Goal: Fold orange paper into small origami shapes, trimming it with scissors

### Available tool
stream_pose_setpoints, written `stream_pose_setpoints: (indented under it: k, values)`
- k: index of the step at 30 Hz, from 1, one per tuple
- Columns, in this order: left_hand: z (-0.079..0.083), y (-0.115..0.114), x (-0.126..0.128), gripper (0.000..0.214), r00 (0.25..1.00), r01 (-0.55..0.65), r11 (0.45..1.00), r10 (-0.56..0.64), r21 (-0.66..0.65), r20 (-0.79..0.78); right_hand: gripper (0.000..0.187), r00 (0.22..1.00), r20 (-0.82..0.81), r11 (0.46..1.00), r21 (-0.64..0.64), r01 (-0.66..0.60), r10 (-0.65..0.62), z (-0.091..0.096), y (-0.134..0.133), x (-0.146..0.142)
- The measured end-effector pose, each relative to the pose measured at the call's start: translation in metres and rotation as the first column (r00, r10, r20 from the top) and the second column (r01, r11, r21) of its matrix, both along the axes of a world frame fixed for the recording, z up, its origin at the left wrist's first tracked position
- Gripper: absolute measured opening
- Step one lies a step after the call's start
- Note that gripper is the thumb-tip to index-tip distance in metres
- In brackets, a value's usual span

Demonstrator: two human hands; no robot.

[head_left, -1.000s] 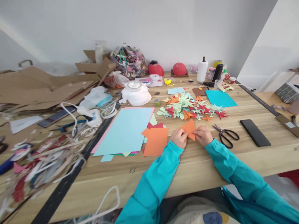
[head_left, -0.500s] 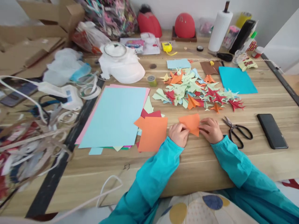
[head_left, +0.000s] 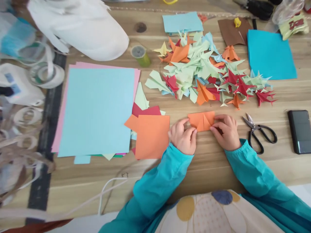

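A small sheet of orange paper [head_left: 201, 120] with crease lines is held low over the wooden table between both hands. My left hand [head_left: 183, 136] pinches its lower left corner between thumb and fingers. On the opposite side, my right hand [head_left: 226, 131] grips the right edge the same way. Just left of my left hand lies a flat orange square sheet [head_left: 152, 137], with red and pale green scraps partly under it. Beyond the hands spreads a heap of folded paper stars and planes [head_left: 194, 68] in green, red, orange and blue.
Scissors [head_left: 255, 127] with black handles lie right of my right hand, and a black phone [head_left: 300, 132] is farther right. Large light-blue sheets [head_left: 97, 110] are stacked at left. A turquoise square stack [head_left: 270, 53] and a green spool [head_left: 141, 56] sit toward the back.
The orange paper has gone from a tilted, raised piece to a lower, flatter rectangle with its creases showing. Both hands still hold it. The camera view has tipped down and closer.
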State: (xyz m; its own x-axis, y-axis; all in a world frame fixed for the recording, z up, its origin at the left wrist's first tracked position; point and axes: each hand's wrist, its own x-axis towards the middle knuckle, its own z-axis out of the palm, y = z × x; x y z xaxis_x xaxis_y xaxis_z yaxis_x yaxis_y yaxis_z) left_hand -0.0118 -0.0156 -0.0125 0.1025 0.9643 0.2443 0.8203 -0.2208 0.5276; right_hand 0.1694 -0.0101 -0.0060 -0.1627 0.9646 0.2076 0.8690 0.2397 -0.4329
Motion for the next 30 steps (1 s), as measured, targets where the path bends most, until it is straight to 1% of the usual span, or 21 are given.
stream_pose_setpoints:
  k: [4,11,19,30]
  values:
    - [0.0022,0.0006,0.0041,0.014,0.999,-0.044,0.998,0.044,-0.034,-0.011,0.018,1.000,0.003,1.000,-0.003,0.011,-0.011,0.0009,0.0005,-0.0022]
    - [0.0028,0.0017,0.0058,0.012,0.998,-0.067,0.995,0.065,-0.068,-0.019,0.021,0.999,-0.010,0.999,-0.005,0.046,-0.046,-0.0010,0.0011,-0.0042]
    - [0.0028,0.0016,0.0071,0.010,0.997,-0.073,0.995,0.071,-0.063,-0.038,0.020,0.999,-0.007,0.999,0.003,0.049,-0.049,-0.0023,0.0007,-0.0037]
    - [0.0026,0.0023,0.0086,0.011,0.996,-0.085,0.995,0.083,-0.049,-0.035,0.018,0.998,0.013,0.998,-0.001,0.062,-0.062,-0.0016,-0.0005,-0.0055]
